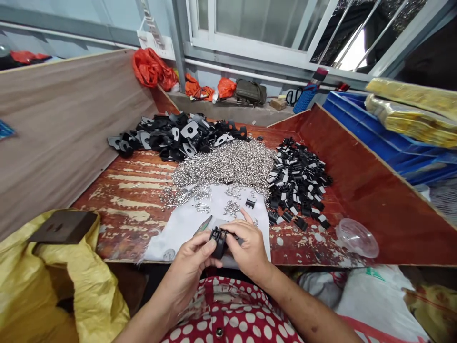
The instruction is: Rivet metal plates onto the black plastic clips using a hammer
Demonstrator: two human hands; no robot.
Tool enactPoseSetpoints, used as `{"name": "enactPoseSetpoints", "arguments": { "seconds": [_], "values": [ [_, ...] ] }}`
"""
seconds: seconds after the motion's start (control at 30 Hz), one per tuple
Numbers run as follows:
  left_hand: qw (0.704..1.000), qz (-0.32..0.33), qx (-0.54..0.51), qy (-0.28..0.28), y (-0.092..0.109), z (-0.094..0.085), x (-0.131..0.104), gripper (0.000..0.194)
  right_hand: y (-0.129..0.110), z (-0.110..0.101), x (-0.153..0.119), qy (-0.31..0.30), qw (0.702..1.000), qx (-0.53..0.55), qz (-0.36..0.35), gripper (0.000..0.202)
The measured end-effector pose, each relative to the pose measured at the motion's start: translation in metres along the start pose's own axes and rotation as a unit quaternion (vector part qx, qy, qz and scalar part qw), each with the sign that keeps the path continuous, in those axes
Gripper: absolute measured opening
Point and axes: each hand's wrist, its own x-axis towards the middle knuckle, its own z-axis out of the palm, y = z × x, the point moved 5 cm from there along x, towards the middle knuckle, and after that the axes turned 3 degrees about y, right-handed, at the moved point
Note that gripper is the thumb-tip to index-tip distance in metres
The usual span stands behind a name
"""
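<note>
The left hand (195, 253) is gripping a small, blocky black plastic part (219, 243), which the right hand (250, 244), just beside, is pinching too, seemingly to steady it.

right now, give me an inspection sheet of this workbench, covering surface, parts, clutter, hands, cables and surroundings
Surface: red-brown worktop, finish worn through in streaks; white sheet at the front.
Job's things: black part in the hands; heap of small metal pins mid-table; larger black pieces back left; small black clips to the right.
Clutter: clear plastic bowl near the front right corner; orange bags on the ledge behind.
Hands: left hand and right hand both grip the black part.
Cables: nothing seen.
Surroundings: window behind; blue crate at right, yellow packs on top.
</note>
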Motion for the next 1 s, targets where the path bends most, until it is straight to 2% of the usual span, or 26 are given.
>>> {"name": "enactPoseSetpoints", "arguments": {
  "seconds": [0.13,0.23,0.4,0.47,0.53,0.57,0.6,0.67,0.73,0.8,0.87,0.93,1.0],
  "values": [
    [0.999,-0.031,-0.009,-0.019,-0.003,-0.005,-0.003,0.031,-0.003,0.002,-0.008,-0.011,1.0,0.008,-0.018,0.025],
    [0.999,-0.023,0.009,-0.033,-0.006,-0.008,-0.003,0.028,-0.009,0.005,-0.018,-0.032,0.999,0.015,-0.034,0.027],
    [0.995,0.01,0.091,-0.042,-0.01,-0.018,-0.001,0.03,-0.006,0.009,-0.034,-0.077,0.985,0.103,0.118,0.025],
    [0.991,0.01,0.119,-0.056,-0.012,-0.024,-0.001,0.029,-0.005,0.01,-0.034,-0.141,0.974,0.122,0.132,0.03],
    [0.99,0.002,0.131,-0.057,-0.014,-0.03,-0.001,0.028,0.001,0.007,-0.026,-0.209,0.968,0.087,0.11,0.031],
    [0.991,-0.006,0.128,-0.048,-0.015,-0.034,-0.001,0.028,0.007,0.004,-0.02,-0.223,0.971,0.026,0.087,0.03],
    [0.992,-0.014,0.122,-0.033,-0.016,-0.038,-0.002,0.028,0.015,-0.001,-0.011,-0.217,0.973,-0.057,0.06,0.027],
    [0.994,-0.025,0.109,0.006,-0.018,-0.044,-0.003,0.03,0.034,-0.011,0.007,-0.165,0.959,-0.23,0.01,0.019],
    [0.993,-0.026,0.108,0.031,-0.018,-0.046,-0.005,0.033,0.051,-0.014,0.022,-0.131,0.937,-0.322,-0.026,0.012],
    [0.992,-0.018,0.124,0.029,-0.016,-0.044,-0.007,0.035,0.062,-0.011,0.03,-0.14,0.932,-0.329,-0.052,0.011],
    [0.988,-0.002,0.151,0.015,-0.013,-0.039,-0.007,0.035,0.062,-0.007,0.032,-0.148,0.929,-0.328,-0.085,0.015],
    [0.983,0.014,0.181,0.005,-0.01,-0.034,-0.005,0.035,0.051,-0.006,0.029,-0.147,0.929,-0.322,-0.11,0.021],
    [0.978,0.027,0.204,0.005,-0.008,-0.029,-0.001,0.037,0.031,-0.006,0.024,-0.151,0.929,-0.307,-0.138,0.026]
  ]
}}
